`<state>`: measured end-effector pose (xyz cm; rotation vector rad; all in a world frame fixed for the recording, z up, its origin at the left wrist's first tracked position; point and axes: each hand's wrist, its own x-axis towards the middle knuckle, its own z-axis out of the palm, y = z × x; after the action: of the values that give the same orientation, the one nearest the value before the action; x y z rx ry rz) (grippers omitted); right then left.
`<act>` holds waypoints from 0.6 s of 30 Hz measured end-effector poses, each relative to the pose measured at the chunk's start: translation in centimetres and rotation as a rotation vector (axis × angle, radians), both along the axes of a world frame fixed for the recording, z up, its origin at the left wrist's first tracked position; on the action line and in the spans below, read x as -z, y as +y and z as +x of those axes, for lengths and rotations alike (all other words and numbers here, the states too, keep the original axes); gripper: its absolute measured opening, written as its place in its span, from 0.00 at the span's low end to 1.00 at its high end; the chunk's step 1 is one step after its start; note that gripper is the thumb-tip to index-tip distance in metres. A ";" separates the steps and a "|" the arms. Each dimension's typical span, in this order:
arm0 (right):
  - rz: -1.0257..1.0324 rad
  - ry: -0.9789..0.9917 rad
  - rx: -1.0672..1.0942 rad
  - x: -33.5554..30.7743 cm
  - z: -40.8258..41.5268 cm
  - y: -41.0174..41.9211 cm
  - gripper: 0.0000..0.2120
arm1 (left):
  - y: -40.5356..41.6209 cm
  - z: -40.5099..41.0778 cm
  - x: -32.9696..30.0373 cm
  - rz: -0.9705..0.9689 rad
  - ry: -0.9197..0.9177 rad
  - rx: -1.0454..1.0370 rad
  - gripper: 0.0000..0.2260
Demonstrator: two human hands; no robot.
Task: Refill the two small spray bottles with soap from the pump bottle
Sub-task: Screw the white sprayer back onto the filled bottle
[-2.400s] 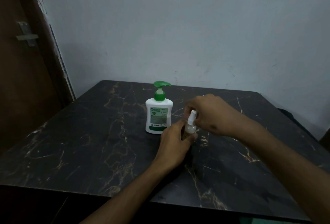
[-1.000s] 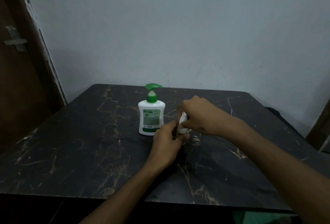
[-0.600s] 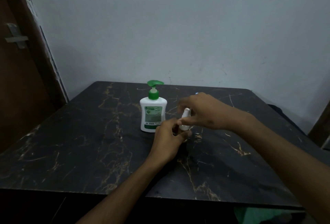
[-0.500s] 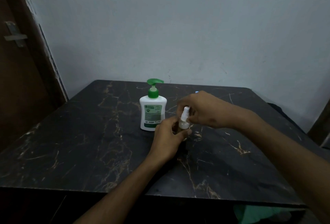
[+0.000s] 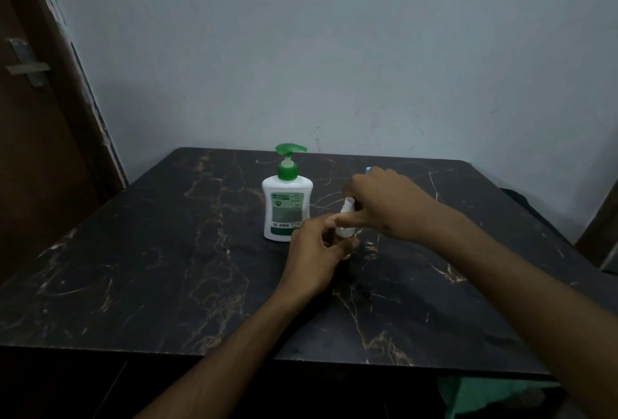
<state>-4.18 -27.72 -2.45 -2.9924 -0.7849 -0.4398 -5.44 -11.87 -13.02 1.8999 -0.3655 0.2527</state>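
A white pump bottle (image 5: 287, 209) with a green pump head stands upright near the middle of the black marble table (image 5: 167, 268). Just to its right, my left hand (image 5: 316, 253) grips the body of a small spray bottle (image 5: 344, 229), which is mostly hidden by the fingers. My right hand (image 5: 384, 204) pinches the bottle's white spray top (image 5: 347, 205) from above. A small blue tip (image 5: 368, 169) peeks out behind my right hand; I cannot tell what it belongs to.
The table stands against a pale wall (image 5: 334, 67). A brown door (image 5: 33, 117) with a metal latch is at the left. Something dark (image 5: 521, 198) sits past the table's right edge, and green cloth (image 5: 485, 395) shows below the front edge.
My hands stay on the small spray bottle. The right hand's fingers have shifted slightly on the white top. The camera view has drifted a little.
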 end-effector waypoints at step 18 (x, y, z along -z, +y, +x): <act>0.052 0.090 -0.044 -2.8 0.6 0.6 0.13 | 0.0 -0.2 -0.1 0.011 -0.023 -0.008 0.09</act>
<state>-3.57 -27.15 0.39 -2.9170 -0.8170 -0.3167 -5.64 -11.90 -12.94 1.9109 -0.3755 0.2791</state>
